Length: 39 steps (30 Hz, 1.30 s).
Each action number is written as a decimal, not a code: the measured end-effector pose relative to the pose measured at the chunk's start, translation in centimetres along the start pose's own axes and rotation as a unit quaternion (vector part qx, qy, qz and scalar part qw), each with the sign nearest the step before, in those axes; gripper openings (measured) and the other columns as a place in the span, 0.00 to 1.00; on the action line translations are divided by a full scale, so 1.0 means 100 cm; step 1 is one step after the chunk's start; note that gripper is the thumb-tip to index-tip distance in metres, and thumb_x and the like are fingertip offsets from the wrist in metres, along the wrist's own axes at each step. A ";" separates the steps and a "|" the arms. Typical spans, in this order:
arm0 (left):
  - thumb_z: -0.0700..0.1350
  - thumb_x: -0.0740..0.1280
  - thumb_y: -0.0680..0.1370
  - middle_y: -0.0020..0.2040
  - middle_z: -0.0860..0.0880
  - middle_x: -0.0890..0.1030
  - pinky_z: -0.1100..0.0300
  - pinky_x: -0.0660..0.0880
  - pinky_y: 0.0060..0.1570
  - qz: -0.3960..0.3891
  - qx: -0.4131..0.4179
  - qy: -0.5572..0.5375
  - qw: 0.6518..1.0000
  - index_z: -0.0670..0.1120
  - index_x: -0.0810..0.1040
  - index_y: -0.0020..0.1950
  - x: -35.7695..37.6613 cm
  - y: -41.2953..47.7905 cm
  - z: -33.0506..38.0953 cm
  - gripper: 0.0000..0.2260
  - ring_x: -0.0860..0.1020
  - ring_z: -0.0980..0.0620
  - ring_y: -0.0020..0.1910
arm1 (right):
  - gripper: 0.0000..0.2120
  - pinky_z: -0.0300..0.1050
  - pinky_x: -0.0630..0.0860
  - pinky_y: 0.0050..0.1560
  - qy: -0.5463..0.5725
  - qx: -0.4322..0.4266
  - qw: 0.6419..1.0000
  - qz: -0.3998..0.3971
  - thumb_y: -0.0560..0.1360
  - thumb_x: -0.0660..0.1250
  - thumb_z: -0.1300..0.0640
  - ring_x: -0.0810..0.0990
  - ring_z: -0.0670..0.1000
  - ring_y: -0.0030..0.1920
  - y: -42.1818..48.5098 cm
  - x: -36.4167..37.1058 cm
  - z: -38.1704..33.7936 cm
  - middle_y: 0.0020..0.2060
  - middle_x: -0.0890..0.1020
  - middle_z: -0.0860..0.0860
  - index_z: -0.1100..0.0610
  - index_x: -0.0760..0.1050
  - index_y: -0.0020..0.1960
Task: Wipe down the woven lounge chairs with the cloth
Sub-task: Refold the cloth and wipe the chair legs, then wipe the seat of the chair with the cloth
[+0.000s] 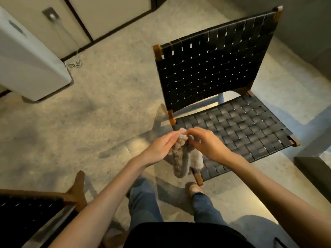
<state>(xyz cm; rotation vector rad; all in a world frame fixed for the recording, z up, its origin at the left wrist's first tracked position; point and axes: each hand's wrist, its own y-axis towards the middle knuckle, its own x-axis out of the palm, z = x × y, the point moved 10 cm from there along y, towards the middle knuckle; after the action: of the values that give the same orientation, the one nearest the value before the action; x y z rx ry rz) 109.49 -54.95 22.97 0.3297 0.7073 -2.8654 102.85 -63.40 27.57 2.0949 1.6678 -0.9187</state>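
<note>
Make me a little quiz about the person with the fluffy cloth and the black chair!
1. True or false: the cloth lies spread flat on the floor.
2. Which grips the cloth? A: the left hand alone. B: the right hand alone. C: both hands.
3. Fill in: the straps of the woven lounge chair in front are ____ in colour.
Key: 1 false, it hangs bunched from the hands, above the front corner of the seat. 2 C. 3 black.
</note>
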 end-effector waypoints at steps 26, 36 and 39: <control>0.45 0.67 0.75 0.42 0.57 0.74 0.57 0.69 0.49 -0.177 0.234 0.471 0.832 0.54 0.71 0.49 -0.137 0.178 0.041 0.07 0.75 0.54 0.46 | 0.07 0.44 0.72 0.48 0.007 0.406 0.894 0.188 0.77 0.62 0.58 0.73 0.49 0.50 0.083 0.027 0.063 0.50 0.76 0.49 0.51 0.68 0.54; 0.45 0.66 0.78 0.43 0.58 0.79 0.71 0.70 0.40 -0.314 0.124 0.239 0.910 0.52 0.78 0.54 -0.095 0.239 0.040 0.07 0.76 0.62 0.43 | 0.08 0.47 0.74 0.47 0.473 0.520 0.539 0.464 0.81 0.57 0.53 0.74 0.49 0.49 0.066 0.055 0.104 0.52 0.74 0.54 0.56 0.67 0.56; 0.42 0.63 0.79 0.44 0.60 0.78 0.74 0.71 0.41 -0.400 0.118 0.226 0.880 0.52 0.78 0.59 -0.069 0.235 0.031 0.11 0.75 0.64 0.44 | 0.14 0.55 0.72 0.62 0.589 0.421 0.332 0.605 0.81 0.58 0.55 0.75 0.55 0.57 0.079 0.078 0.107 0.57 0.75 0.59 0.61 0.66 0.64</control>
<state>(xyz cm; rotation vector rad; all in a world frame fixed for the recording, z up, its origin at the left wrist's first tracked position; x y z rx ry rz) 120.68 -76.21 17.13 0.9687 0.6713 -3.7309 108.14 -66.10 13.30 3.6920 -1.2721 0.7497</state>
